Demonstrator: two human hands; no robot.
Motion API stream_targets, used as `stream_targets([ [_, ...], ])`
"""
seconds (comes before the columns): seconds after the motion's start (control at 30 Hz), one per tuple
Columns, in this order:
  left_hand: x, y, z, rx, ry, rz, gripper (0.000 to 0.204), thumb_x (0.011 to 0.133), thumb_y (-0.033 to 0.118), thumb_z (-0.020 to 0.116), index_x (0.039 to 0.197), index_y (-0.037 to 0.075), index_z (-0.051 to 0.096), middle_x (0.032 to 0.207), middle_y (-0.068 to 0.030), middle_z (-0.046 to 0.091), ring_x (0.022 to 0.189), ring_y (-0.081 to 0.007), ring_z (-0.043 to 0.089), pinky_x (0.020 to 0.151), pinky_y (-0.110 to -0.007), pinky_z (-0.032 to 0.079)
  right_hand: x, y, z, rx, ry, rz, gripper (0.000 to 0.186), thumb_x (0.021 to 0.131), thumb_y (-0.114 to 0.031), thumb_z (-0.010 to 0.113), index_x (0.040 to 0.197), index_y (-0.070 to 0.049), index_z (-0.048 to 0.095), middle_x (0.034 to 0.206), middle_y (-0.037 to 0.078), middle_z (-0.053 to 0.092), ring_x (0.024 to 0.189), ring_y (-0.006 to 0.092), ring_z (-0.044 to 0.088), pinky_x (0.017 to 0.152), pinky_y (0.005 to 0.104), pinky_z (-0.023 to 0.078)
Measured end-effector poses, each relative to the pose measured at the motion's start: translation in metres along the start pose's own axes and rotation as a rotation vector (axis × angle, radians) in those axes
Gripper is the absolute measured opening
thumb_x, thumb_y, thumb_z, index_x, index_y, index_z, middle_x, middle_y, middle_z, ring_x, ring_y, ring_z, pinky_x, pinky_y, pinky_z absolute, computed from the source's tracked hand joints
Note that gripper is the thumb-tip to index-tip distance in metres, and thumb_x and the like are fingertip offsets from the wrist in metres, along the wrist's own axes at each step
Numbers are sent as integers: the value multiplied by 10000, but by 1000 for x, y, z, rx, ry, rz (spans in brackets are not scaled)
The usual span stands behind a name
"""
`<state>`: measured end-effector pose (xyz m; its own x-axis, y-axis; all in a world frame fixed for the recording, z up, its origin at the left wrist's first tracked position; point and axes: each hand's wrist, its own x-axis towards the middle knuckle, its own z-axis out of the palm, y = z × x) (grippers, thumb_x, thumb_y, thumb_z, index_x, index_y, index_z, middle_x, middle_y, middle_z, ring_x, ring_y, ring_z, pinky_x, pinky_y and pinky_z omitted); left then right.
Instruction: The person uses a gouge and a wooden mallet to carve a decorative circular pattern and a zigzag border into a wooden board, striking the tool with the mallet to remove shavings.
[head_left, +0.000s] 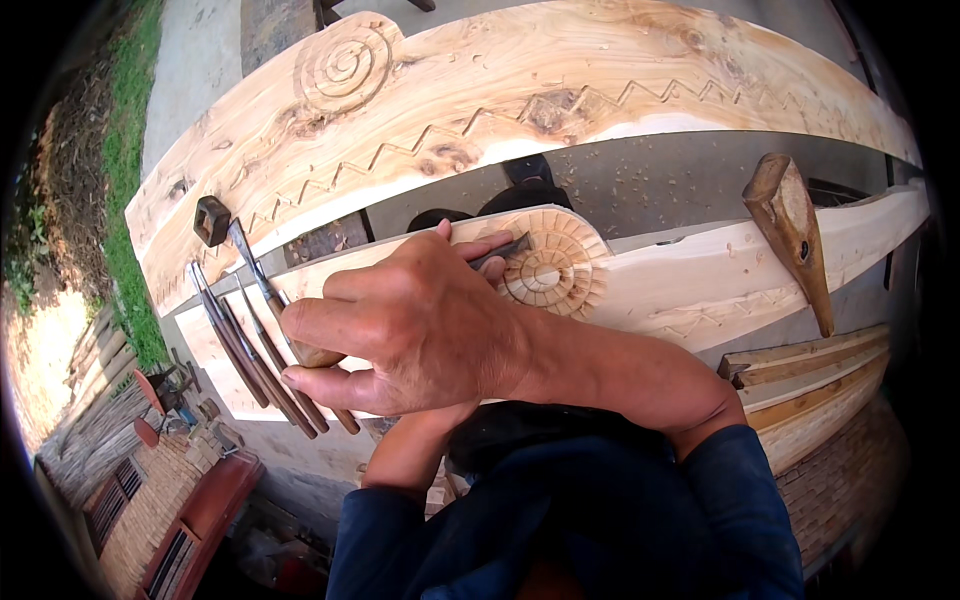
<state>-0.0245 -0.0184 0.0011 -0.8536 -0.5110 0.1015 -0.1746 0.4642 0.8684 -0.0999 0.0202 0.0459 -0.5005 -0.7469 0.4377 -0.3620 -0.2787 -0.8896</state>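
My right hand [405, 325] reaches across to the left, thumb and finger closed round the wooden handle [317, 356] of a chisel whose metal blade points away from me. Beside it, several slim carving chisels [240, 355] with dark handles lie side by side on a pale wooden board [660, 275]. My left hand [488, 246] is mostly hidden beneath the right; its visible fingers close on a short dark blade [508, 248]. That blade's tip touches the edge of a round carved rosette [550, 265] in the board, cut into rings and small segments.
A wooden mallet [790, 225] lies across the board's right part. Beyond is a large curved plank [470, 85] with a carved spiral and zigzag line. A dark hexagonal object [211, 221] rests on it. More timber [815, 375] stands at right; shavings dot the concrete floor [650, 180].
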Motion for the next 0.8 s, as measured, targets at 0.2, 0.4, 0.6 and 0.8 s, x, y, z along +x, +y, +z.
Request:
stream_targets([
  [0.2, 1, 1, 1, -3, -7, 6, 186, 956, 137, 746, 1072, -4, 785, 854, -64, 760, 785, -191, 700, 857, -399, 504, -2, 5, 3, -16, 23, -62, 259, 863, -276, 872, 932, -67, 735, 634, 33, 631, 496, 190, 626, 453, 362, 515],
  [0.4, 2, 1, 2, -6, -9, 2, 196, 943, 128, 749, 1083, -5, 785, 851, -63, 759, 765, -191, 694, 826, -394, 499, 0, 0, -1, -23, -9, 10, 312, 852, -311, 850, 787, -52, 688, 646, 155, 700, 589, 340, 741, 572, 453, 597],
  [0.6, 1, 1, 2, -13, -13, -8, 209, 929, 119, 752, 1095, -6, 785, 848, -63, 758, 745, -191, 687, 795, -390, 494, -1, 6, 3, -18, 53, -63, 254, 863, -280, 860, 911, -68, 728, 631, 34, 622, 500, 197, 623, 457, 371, 507],
  [0.8, -1, 0, 2, -11, -8, -11, 225, 916, 110, 755, 1106, -6, 785, 846, -62, 757, 724, -191, 681, 764, -385, 489, 0, -1, -3, 14, 23, 16, 301, 848, -295, 835, 758, -59, 671, 627, 134, 688, 577, 321, 728, 561, 439, 584],
])
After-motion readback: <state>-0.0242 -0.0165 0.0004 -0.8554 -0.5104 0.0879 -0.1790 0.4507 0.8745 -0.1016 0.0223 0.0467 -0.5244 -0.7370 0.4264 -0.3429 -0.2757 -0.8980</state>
